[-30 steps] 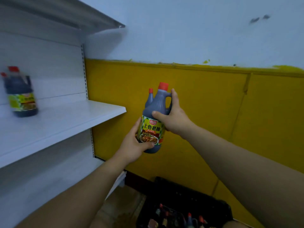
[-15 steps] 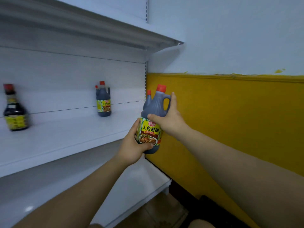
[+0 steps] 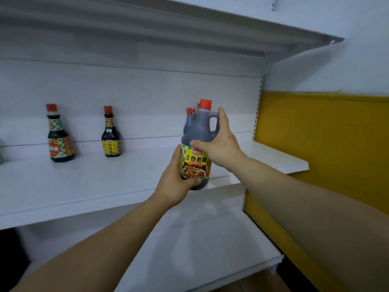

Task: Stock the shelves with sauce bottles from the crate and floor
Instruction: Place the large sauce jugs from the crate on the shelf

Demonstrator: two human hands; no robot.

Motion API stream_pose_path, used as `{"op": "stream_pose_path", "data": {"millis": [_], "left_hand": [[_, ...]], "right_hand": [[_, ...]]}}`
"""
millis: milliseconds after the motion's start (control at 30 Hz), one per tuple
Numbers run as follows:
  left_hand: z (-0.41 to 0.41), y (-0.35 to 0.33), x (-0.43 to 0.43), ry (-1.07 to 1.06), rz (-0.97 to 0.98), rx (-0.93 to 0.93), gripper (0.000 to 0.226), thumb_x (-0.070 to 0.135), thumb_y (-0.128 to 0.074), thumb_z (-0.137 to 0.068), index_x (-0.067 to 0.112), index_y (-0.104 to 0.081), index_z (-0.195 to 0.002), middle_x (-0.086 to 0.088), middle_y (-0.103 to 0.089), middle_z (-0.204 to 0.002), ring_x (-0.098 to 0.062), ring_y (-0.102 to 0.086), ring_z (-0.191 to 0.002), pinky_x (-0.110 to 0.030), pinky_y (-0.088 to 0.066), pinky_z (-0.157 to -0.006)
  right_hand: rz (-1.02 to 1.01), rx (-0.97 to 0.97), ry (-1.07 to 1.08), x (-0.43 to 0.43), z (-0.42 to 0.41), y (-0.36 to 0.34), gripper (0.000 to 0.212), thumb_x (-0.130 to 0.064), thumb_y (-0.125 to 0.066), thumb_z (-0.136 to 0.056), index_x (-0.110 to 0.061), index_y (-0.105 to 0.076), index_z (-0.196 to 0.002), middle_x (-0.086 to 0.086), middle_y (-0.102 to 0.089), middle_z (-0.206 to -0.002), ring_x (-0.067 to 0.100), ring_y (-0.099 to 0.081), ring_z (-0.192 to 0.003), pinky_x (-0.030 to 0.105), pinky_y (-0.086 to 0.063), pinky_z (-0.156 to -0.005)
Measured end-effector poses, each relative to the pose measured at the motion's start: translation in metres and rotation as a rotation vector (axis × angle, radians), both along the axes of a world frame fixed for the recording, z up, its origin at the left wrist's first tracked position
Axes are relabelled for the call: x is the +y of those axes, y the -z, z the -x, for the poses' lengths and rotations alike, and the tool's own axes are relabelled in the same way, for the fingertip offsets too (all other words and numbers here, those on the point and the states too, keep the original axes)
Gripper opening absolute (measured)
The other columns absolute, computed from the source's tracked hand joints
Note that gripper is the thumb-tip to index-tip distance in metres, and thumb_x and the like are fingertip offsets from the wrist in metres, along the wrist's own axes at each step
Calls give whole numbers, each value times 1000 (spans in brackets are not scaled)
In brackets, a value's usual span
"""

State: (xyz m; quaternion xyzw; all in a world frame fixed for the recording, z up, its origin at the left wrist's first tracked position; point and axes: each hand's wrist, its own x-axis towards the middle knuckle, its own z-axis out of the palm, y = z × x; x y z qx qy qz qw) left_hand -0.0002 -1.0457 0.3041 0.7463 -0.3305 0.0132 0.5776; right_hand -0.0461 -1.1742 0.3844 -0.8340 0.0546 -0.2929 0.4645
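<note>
Left hand [image 3: 175,182] cups the base of the big sauce jug [image 3: 196,129], fingers curled under the label. Right hand [image 3: 221,148] clamps its shoulder, fingers round the handle side. Jug is upright, in the air just before the middle shelf [image 3: 84,180] front edge. Step: placing it. Next move likely calls for a push forward and a set-down by the red-capped jugs [image 3: 189,112] behind, without knocking them. Small bottle [image 3: 111,133] and taller bottle [image 3: 60,135] stand farther left.
</note>
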Motion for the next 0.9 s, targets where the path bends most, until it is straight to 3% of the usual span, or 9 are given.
{"op": "stream_pose_path", "data": {"millis": [133,267,333,433,533,700,800,900], "left_hand": [[-38,-5,-25,4,-81,-19,97,11,-73,-80,35,-9,-149,17,-49,-121,-6,-53,-111,-24,-43,-93],[-73,-1,-61,22,-207,36,106,11,-72,-82,32,7,-150,13,-45,-121,-6,-51,-106,-19,-40,-84],[-92,2,-79,22,-309,55,102,17,-70,-84,32,6,-150,7,-48,-132,-11,-52,-113,-22,-40,-89],[-120,11,-98,-90,-702,-40,79,49,-57,-89,32,-10,-151,-1,-36,-152,-24,-37,-137,-42,-27,-113],[-138,22,-112,-144,-1039,-127,73,71,-37,-86,35,-24,-148,4,-27,-156,-24,-25,-142,-62,-11,-112],[-156,28,-124,-136,-1128,-134,77,81,-26,-80,43,-19,-147,8,-7,-160,-24,-2,-148,-68,-1,-110],[-160,33,-124,-123,-1161,-137,78,81,-21,-81,43,-11,-149,9,-1,-161,-24,2,-148,-67,1,-111],[-161,37,-123,-125,-1171,-161,78,80,-18,-82,43,-7,-149,9,2,-161,-23,4,-148,-65,1,-112]], "right_hand": [[-17,-9,12,-25,-37,0,112,-17,-79,-79,-33,2,-154,4,-30,-155,29,-46,-131,42,-48,-97],[-24,3,45,-64,-66,10,109,-14,-79,-79,-31,-1,-154,5,-31,-154,27,-46,-131,41,-48,-98],[-6,21,54,-84,-80,16,109,-14,-79,-79,-31,-1,-154,4,-32,-154,27,-45,-132,43,-46,-99],[-13,40,80,-114,-102,20,110,-14,-79,-78,-34,-2,-154,4,-36,-152,27,-45,-132,45,-46,-100],[-16,34,80,-141,-121,23,110,-13,-78,-79,-33,0,-154,3,-34,-153,27,-43,-134,45,-45,-101],[5,3,94,-168,-153,36,96,-11,-70,-87,-34,-4,-153,2,-28,-152,27,-40,-136,42,-43,-104],[196,91,159,-177,-172,51,69,-24,-46,-101,-35,-2,-153,3,-16,-155,29,-35,-139,42,-36,-110],[284,127,220,-185,-191,59,61,-30,-33,-104,-32,4,-154,4,-7,-158,31,-35,-138,42,-36,-110]]}}
